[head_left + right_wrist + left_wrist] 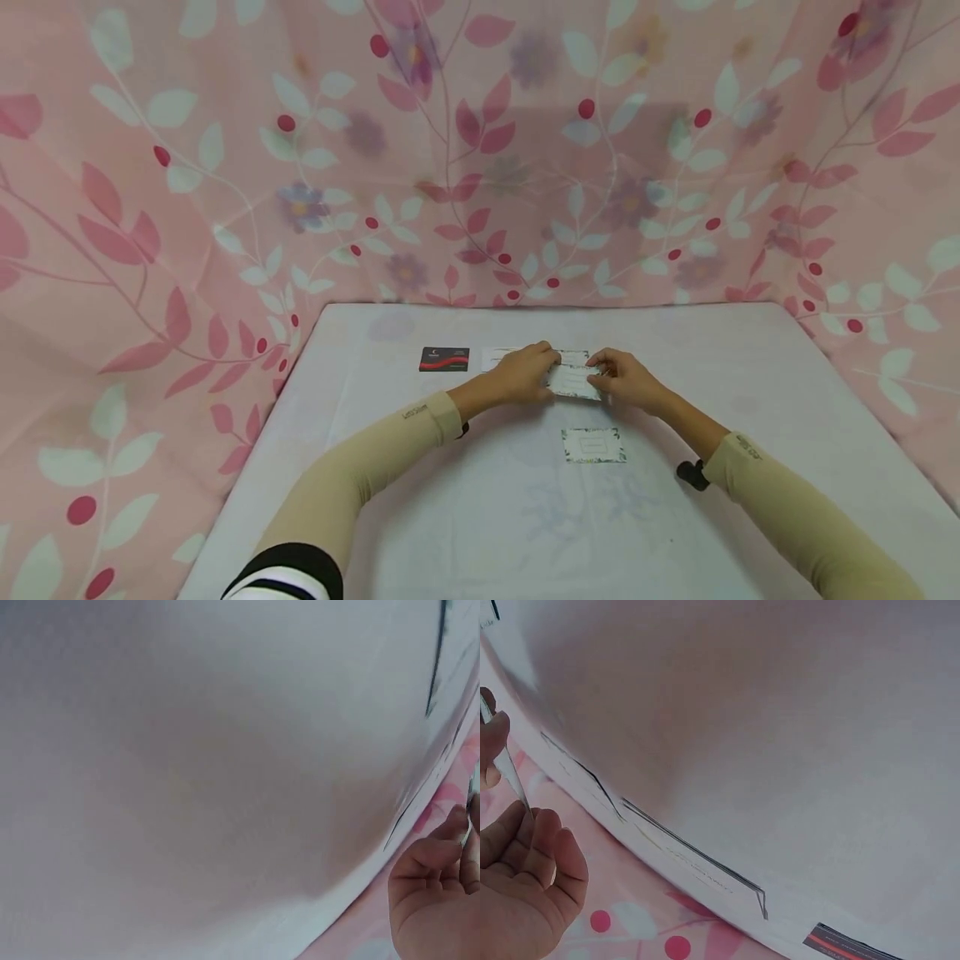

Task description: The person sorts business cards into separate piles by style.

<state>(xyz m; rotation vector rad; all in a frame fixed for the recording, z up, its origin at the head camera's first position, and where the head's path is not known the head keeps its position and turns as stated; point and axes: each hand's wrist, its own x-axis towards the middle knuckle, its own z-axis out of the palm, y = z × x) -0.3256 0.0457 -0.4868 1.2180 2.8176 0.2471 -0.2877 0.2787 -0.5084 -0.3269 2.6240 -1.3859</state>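
A white card with a leafy printed border [574,382] is held up between both hands, tilted above the table. My left hand [527,372] pinches its left edge, and my right hand [628,382] pinches the right one. In the left wrist view the card [511,778] appears nearly edge-on, between the left hand [525,892] and the other hand's fingers. Behind it another bordered card [576,357] lies on the table, partly covered. The right wrist view catches the right hand [439,892] at its lower right edge.
A black card with a red stripe [444,360] lies at the left, beside a white card [491,358] partly hidden by the left hand. Nearer the person lies another leafy-bordered card [594,446]. Pink floral fabric [480,167] rises behind the white-covered table [465,517].
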